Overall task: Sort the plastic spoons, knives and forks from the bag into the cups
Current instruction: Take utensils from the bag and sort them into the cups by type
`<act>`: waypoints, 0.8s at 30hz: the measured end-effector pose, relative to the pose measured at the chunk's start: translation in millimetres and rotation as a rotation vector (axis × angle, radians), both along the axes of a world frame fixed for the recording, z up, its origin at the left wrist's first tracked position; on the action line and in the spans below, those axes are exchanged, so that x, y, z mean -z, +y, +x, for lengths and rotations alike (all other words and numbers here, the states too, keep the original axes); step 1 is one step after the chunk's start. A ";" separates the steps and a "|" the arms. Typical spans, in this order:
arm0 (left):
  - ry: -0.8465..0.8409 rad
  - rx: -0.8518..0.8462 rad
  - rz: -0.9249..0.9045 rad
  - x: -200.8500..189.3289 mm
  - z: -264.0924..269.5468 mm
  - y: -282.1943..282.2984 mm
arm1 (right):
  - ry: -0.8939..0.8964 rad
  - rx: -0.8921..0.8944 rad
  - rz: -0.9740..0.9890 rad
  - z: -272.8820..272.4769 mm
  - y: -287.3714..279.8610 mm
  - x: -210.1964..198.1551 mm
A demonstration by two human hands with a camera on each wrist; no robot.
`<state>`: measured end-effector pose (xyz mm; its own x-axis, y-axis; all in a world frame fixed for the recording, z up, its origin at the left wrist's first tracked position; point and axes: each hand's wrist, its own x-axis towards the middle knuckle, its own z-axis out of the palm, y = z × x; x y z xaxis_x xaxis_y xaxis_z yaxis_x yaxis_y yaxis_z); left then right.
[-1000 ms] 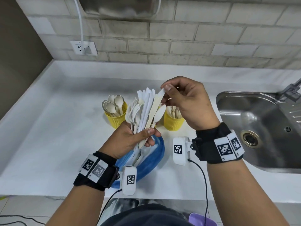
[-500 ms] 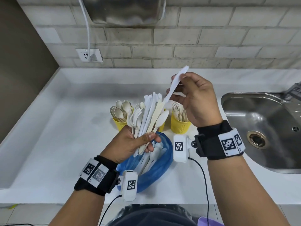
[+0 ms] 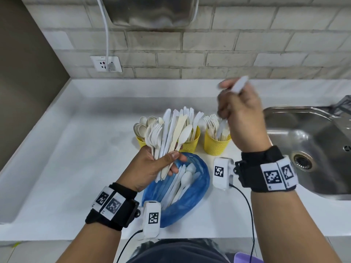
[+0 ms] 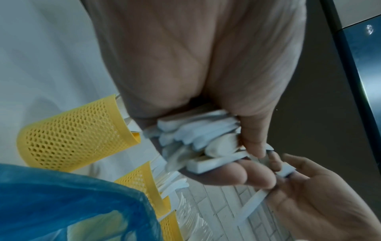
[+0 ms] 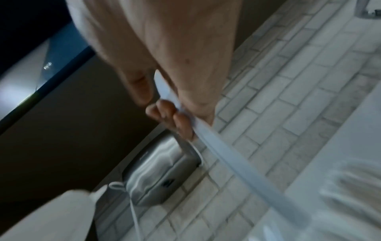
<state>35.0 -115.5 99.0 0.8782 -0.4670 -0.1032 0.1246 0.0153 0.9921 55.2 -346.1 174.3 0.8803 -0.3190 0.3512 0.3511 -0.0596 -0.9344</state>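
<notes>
Only the square black-and-white coded markers on the black wristbands (image 3: 269, 171) carry any print, and no readable words show anywhere.

From the head view, the left hand (image 3: 153, 168) grips a fanned bundle of white and cream plastic spoons, knives and forks (image 3: 171, 133), fingers curled round the handles, above the crumpled blue plastic bag (image 3: 197, 188) that lies on the white counter (image 3: 66, 158) with more cutlery inside. Behind the bundle stand three yellow perforated cups: the left cup (image 3: 140, 142) with spoons, the middle cup (image 3: 190, 144) partly hidden, and the right cup (image 3: 216, 145) with forks. The right hand (image 3: 241, 118) is raised above the right cup, pinching a single white plastic utensil (image 3: 240, 85), blurred; its lower end points down into that cup's forks.

The left wrist view adds the butt ends of the bundled handles (image 4: 198, 140) clamped between thumb and fingers, and the cups' mesh walls. The right wrist view shows what the head view hides: fingertips (image 5: 181, 119) closed on the utensil's flat handle, which runs out diagonally past them. It also shows a steel wall unit (image 5: 158, 176) against grey brick. A steel sink (image 3: 311, 149) sits at the right.
</notes>
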 end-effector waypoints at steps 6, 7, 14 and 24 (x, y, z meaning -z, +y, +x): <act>-0.013 0.013 0.000 -1.2 3.8 5.4 | 0.144 -0.211 -0.268 -2.1 29.1 19.1; -0.015 0.013 0.004 -1.2 4.2 6.4 | 0.144 -0.217 -0.262 -0.8 30.7 19.8; -0.023 0.009 0.039 -3.3 9.3 12.6 | 0.182 -0.303 -0.227 13.5 32.2 23.5; -0.030 0.037 0.098 -8.8 23.7 14.3 | 0.201 -0.403 -0.132 33.9 34.3 21.3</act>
